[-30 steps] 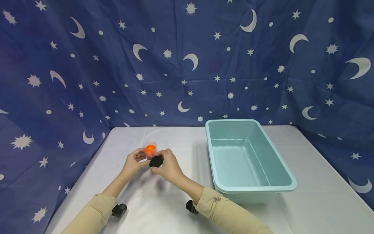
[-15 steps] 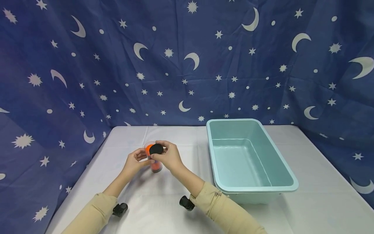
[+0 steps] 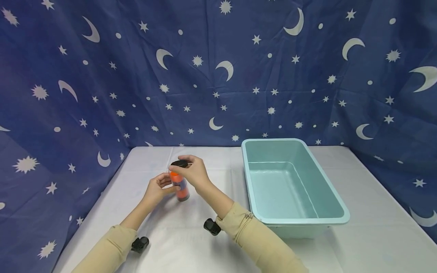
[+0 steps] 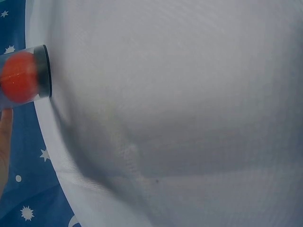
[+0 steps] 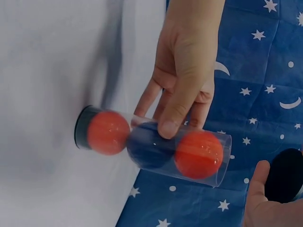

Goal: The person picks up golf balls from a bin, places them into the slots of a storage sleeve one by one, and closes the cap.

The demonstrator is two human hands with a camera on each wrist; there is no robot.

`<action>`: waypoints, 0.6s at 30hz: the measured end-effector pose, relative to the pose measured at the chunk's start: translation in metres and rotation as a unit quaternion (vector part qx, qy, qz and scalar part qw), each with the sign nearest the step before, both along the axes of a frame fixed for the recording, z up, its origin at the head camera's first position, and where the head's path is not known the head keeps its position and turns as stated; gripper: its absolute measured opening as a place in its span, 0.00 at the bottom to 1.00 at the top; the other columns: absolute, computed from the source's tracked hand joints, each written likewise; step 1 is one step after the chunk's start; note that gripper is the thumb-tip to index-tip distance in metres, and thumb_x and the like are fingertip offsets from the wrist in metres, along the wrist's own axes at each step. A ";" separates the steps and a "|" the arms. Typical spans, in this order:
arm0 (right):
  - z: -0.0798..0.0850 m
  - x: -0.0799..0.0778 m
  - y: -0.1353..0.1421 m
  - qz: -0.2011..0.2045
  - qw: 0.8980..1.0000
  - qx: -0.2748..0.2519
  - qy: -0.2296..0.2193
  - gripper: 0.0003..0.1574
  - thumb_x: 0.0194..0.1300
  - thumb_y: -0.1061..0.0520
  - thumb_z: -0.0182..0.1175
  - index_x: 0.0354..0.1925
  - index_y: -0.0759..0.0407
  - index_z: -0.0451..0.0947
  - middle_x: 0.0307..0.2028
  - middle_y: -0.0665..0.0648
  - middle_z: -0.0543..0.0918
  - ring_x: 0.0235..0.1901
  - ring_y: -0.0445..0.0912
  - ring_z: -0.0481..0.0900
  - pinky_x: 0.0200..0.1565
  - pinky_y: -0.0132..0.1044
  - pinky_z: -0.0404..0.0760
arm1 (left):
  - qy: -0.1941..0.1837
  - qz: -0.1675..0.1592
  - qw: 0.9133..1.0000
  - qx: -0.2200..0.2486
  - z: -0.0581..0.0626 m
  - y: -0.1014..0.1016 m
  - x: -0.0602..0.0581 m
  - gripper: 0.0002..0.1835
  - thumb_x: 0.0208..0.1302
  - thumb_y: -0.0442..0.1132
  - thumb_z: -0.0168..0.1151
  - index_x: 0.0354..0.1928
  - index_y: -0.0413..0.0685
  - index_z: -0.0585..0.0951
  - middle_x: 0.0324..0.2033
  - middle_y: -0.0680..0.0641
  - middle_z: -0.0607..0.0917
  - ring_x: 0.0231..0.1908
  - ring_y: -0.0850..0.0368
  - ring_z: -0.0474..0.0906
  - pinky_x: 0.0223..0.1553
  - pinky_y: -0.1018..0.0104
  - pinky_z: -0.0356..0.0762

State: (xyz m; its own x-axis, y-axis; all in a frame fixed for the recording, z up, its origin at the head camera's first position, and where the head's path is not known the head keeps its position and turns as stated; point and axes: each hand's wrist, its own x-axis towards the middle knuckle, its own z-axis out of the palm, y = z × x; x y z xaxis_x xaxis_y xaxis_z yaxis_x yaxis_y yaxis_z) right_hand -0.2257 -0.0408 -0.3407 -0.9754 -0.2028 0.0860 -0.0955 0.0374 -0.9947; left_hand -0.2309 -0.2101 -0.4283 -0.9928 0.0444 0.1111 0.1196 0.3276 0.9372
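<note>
A clear tube (image 3: 183,195) stands almost upright in the head view, with a black base. In the right wrist view, two orange balls (image 5: 108,133) and a dark blue ball (image 5: 150,145) between them show through its wall. My left hand (image 3: 157,191) grips the tube's side with fingers and thumb. Just above the tube's open end, my right hand (image 3: 195,173) pinches a round black lid (image 3: 179,163) by its edge. The right wrist view shows the lid apart from the rim. Only the tube's base end and one finger appear in the left wrist view.
A pale blue-green plastic tub (image 3: 255,218) stands to the right on the white-clothed table (image 3: 191,242). Behind the table hangs a dark blue curtain (image 3: 191,83) with moons and stars. Black wrist devices (image 3: 212,226) sit below both forearms.
My right hand has moved up and away from me, bringing the lid from beside the tube to above its open end. The left hand keeps its hold on the tube.
</note>
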 end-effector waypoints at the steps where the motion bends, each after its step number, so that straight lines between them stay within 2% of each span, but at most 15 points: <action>1: 0.001 -0.001 -0.001 0.000 1.000 0.008 0.002 0.27 0.52 0.57 0.70 0.50 0.63 0.78 0.44 0.60 0.82 0.36 0.41 0.78 0.43 0.33 0.82 | -0.002 0.000 1.000 -0.001 0.000 0.000 0.000 0.27 0.52 0.31 0.70 0.54 0.34 0.74 0.49 0.37 0.82 0.42 0.71 0.79 0.49 0.72 0.79; 5: 0.006 -0.006 -0.002 0.008 0.999 0.039 0.007 0.26 0.50 0.58 0.72 0.48 0.63 0.79 0.42 0.61 0.83 0.34 0.41 0.78 0.40 0.31 0.82 | -0.009 -0.002 1.000 -0.008 0.000 -0.001 0.001 0.27 0.53 0.33 0.69 0.56 0.35 0.73 0.51 0.37 0.81 0.50 0.59 0.80 0.49 0.72 0.79; 7: 0.007 -0.008 -0.002 0.016 0.999 0.046 0.005 0.25 0.50 0.59 0.71 0.47 0.63 0.80 0.42 0.61 0.84 0.33 0.40 0.78 0.39 0.30 0.82 | -0.006 -0.004 1.000 -0.009 0.000 -0.001 0.001 0.27 0.53 0.33 0.69 0.56 0.35 0.73 0.51 0.36 0.81 0.50 0.56 0.80 0.50 0.70 0.79; 11: 0.009 -0.012 -0.002 0.037 0.998 0.046 0.008 0.25 0.51 0.59 0.71 0.48 0.64 0.79 0.42 0.62 0.84 0.34 0.40 0.79 0.41 0.29 0.81 | 0.015 -0.014 1.000 -0.009 -0.003 -0.003 -0.001 0.25 0.52 0.31 0.70 0.53 0.33 0.74 0.48 0.37 0.83 0.45 0.67 0.80 0.53 0.61 0.79; 13: 0.010 -0.013 -0.002 0.050 0.997 0.047 0.020 0.25 0.54 0.57 0.69 0.50 0.66 0.78 0.41 0.63 0.85 0.35 0.43 0.82 0.41 0.30 0.82 | 0.025 -0.019 0.999 -0.009 -0.003 -0.003 -0.001 0.25 0.52 0.31 0.70 0.52 0.33 0.75 0.47 0.40 0.84 0.42 0.72 0.79 0.54 0.58 0.78; 15: 0.012 -0.014 -0.003 0.065 0.995 0.066 0.046 0.25 0.60 0.55 0.64 0.52 0.68 0.75 0.40 0.65 0.84 0.35 0.48 0.84 0.40 0.30 0.82 | 0.031 -0.023 0.999 -0.012 -0.003 -0.004 -0.002 0.25 0.52 0.31 0.70 0.52 0.32 0.75 0.45 0.42 0.85 0.41 0.74 0.78 0.53 0.59 0.78; 18: 0.016 -0.013 -0.004 0.087 0.987 0.104 0.083 0.26 0.70 0.50 0.52 0.56 0.69 0.69 0.39 0.66 0.82 0.36 0.56 0.84 0.38 0.33 0.83 | 0.027 -0.018 0.999 -0.009 -0.002 -0.004 -0.001 0.25 0.51 0.31 0.70 0.52 0.32 0.75 0.45 0.42 0.84 0.40 0.74 0.78 0.50 0.68 0.79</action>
